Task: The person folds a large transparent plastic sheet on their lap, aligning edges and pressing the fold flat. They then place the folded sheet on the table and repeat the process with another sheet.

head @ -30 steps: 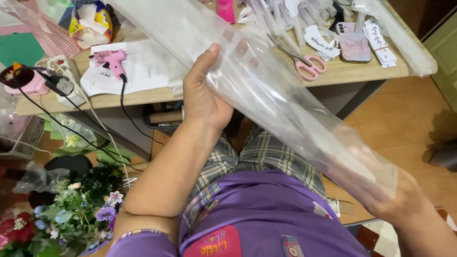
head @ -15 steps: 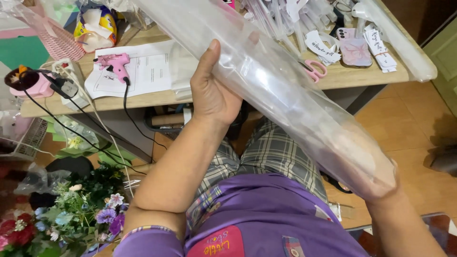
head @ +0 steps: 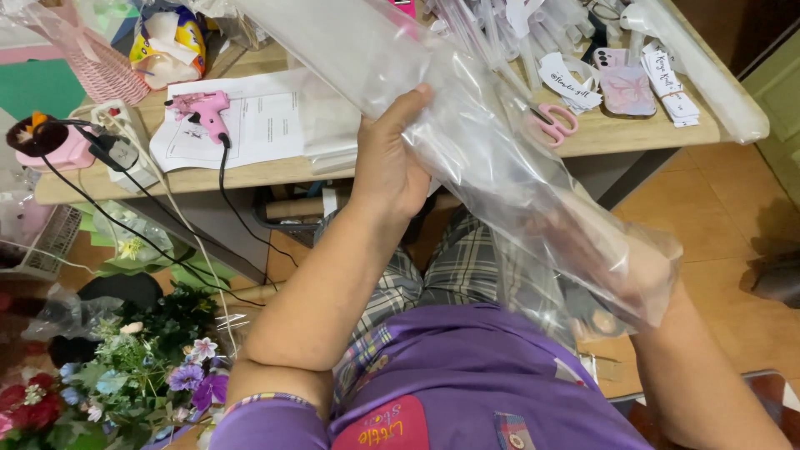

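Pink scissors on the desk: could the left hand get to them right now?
Probably not directly. The left hand grips the big roll of clear film, which lies slanted across the desk between that hand and the pink scissors. It would have to let go and reach past the roll.

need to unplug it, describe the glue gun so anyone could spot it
On the wooden table, look left of the clear plastic roll the left hand holds. The glue gun lies on a white printed sheet: pink, pistol-shaped, trailing a black cord.
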